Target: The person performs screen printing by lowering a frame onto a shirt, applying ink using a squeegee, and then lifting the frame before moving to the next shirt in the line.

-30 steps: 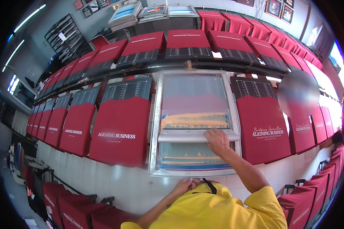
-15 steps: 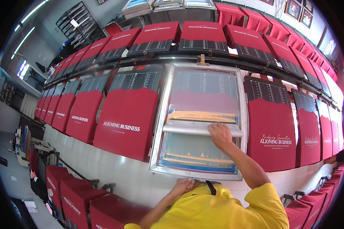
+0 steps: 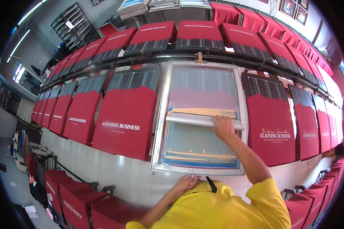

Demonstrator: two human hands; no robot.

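Note:
My right hand [image 3: 223, 128] is closed round the right part of a silver squeegee [image 3: 193, 119]. The squeegee lies across a metal-framed printing screen [image 3: 159, 122], its left end slightly farther off than its right. Tan ink [image 3: 202, 110] forms a strip along the squeegee's far side, and more ink streaks the screen's near end above blue edging. Through the mesh, a red garment and a dark ruled board show faintly. My left hand [image 3: 186, 182] is curled near my waist, just below the screen's near edge; whatever its fingers hold, if anything, is hidden.
Red garments [image 3: 122, 114] on dark boards [image 3: 133, 78] stand in long rows to both sides, several with white print. A metal rail [image 3: 218, 59] runs behind the screen, with another row beyond. More red garments [image 3: 80, 194] hang behind me. Stacked screens [image 3: 164, 4] sit at the back.
My right hand has pushed the squeegee a little away from me, and it now slants, left end farther. My left hand stays near my waist. The whole view has shifted slightly.

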